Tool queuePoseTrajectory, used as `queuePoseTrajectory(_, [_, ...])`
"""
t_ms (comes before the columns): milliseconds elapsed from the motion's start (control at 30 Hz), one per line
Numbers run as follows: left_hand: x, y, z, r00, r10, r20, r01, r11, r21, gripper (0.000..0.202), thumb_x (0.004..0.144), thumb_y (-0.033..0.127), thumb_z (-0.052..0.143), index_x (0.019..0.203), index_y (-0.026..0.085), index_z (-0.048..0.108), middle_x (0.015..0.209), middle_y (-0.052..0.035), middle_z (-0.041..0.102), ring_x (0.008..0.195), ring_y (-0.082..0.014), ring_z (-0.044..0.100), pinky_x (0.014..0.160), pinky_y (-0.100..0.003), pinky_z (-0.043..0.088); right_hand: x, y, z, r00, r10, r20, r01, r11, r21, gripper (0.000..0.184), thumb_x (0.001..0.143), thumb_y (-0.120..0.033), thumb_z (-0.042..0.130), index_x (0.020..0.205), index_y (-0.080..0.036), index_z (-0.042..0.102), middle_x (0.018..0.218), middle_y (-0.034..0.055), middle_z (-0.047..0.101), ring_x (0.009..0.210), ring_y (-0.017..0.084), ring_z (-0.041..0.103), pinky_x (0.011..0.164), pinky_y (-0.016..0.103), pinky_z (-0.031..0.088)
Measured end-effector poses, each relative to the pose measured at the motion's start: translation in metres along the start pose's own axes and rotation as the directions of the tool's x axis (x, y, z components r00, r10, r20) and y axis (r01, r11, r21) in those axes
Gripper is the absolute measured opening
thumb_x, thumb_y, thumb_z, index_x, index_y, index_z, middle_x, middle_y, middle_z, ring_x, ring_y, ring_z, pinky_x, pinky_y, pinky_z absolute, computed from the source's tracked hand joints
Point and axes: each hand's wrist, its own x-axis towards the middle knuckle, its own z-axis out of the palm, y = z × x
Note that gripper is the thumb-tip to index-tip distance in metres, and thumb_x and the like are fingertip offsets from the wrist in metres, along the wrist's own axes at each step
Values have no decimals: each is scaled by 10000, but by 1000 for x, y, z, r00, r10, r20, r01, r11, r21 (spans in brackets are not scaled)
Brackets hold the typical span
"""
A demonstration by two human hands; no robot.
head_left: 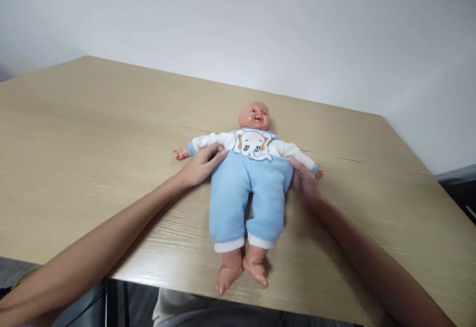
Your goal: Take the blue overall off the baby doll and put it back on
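A baby doll (256, 116) lies on its back on the table, head away from me and bare feet toward me. It wears a white top with an elephant picture (254, 143) and light blue fleece trousers (230, 193) with white cuffs. My left hand (205, 162) grips the trousers' waist at the left side, thumb and fingers close together near the doll's sleeve. At the opposite side, my right hand (304, 181) holds the waist edge, its thumb on top and its other fingers mostly hidden. Both doll arms stretch outward.
The light wooden table (111, 168) spans the view, with a thin seam running across it. A pale wall (238, 29) rises behind its far edge. Below the near edge, my clothed lap (178, 307) shows, with a thin cable at the lower left.
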Motion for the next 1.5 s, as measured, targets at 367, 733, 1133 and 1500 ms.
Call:
queuePoseTrajectory(367, [5, -6, 0, 998, -44, -36, 34, 967, -252, 491, 980, 678, 712, 888, 226, 542, 855, 10, 472, 784, -181, 437, 731, -331, 355, -13, 0, -2, 988, 113, 103, -137, 952, 272, 359, 841, -449, 906, 970, -266, 625, 885, -14, 625, 839, 204, 594, 844, 331, 549])
queuePoseTrajectory(733, [3, -9, 4, 996, 1, -90, -12, 993, -114, 425, 1033, 639, 631, 955, 224, 585, 909, -9, 578, 832, -193, 526, 772, -342, 442, -11, 10, -12, 992, -120, -39, 104, 953, -285, 385, 1061, -644, 585, 1028, -264, 629, 1010, 44, 646, 1009, 266, 613, 956, 408, 543])
queuePoseTrajectory(1133, [-1, -8, 9, 987, 71, -143, -66, 997, 42, 362, 1089, 565, 551, 1037, 210, 596, 942, -18, 624, 819, -191, 527, 788, -353, 452, -16, -3, -47, 909, -407, 87, 307, 514, -801, 259, 1097, -459, 601, 1168, -235, 710, 1097, 109, 753, 927, 284, 675, 924, 475, 545])
queuePoseTrajectory(1500, [1, 14, 13, 908, 297, -295, -220, 938, 268, 230, 1106, 433, 535, 1184, 233, 617, 1186, -127, 708, 1091, -286, 644, 1043, -487, 533, -6, 13, -129, 872, -415, 259, 400, 300, -866, 667, 985, -710, 702, 1435, -221, 646, 1397, 191, 733, 1243, 403, 675, 1137, 612, 481])
